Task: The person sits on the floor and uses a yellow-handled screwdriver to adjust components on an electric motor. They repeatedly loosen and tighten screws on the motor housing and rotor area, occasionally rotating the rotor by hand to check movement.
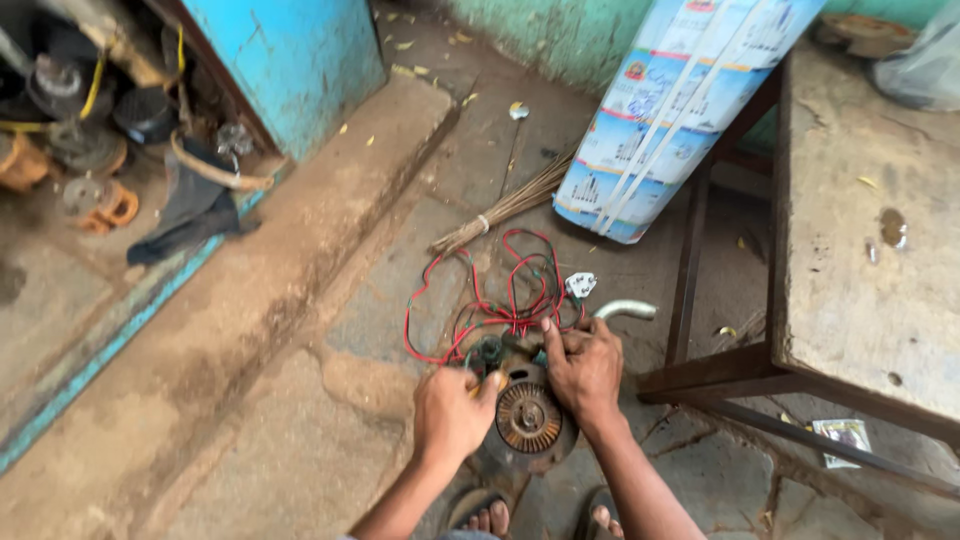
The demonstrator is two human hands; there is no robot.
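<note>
In the head view, a rusty motor [527, 415] lies on the stone floor [300, 420] just ahead of the person's feet, its round finned face up and its body running away from them toward a tangle of red wires [500, 290]. The left hand [452, 412] is curled at its left edge, seemingly round a small yellow-handled tool; the right hand [583, 368], equally near, grips the motor's top right. Beyond leans a rolled blue-and-white printed sack [670, 110], beside a worn table [860, 230].

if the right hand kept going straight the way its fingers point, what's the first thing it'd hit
The right hand rests on the motor, fingers pointing up-left. Straight on, it would probably first meet the tangle of red wire, then the broom; depth is hard to judge.
</note>
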